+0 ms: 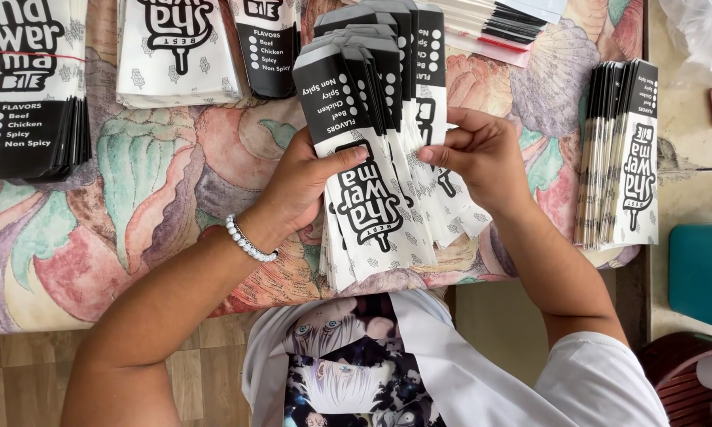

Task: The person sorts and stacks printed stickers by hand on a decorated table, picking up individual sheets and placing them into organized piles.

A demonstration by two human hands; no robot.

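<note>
The person's left hand is gripping a fanned stack of long white paper sleeves with black printed ends, thumb pressed across the top sleeve and fingers curled underneath. The right hand is closing on the same fan from the other side, its fingertips pinching the edges of the sleeves near the middle. The fan is being held just above the surface covered in a pastel floral cloth, its lower end hanging over the near edge towards the person's printed white shirt.

The likeliest trouble, as I judge it, is the fan sliding apart: the sleeves are already spreading unevenly, and the grip is sitting near the middle rather than at the ends, so a loosened thumb could be letting the lower sleeves slip off the edge and down to the wooden floor. Thin paper like this may also be creasing or tearing where the fingertips are pinching.

Other piles are lying close by: an upright packed bundle of the same sleeves just to the right, a flat pile at the upper left, and a black-ended bundle at the far left. A wide sweep of either forearm could be knocking the right-hand bundle over, and spilled sleeves would be mixing with sorted ones.
</note>
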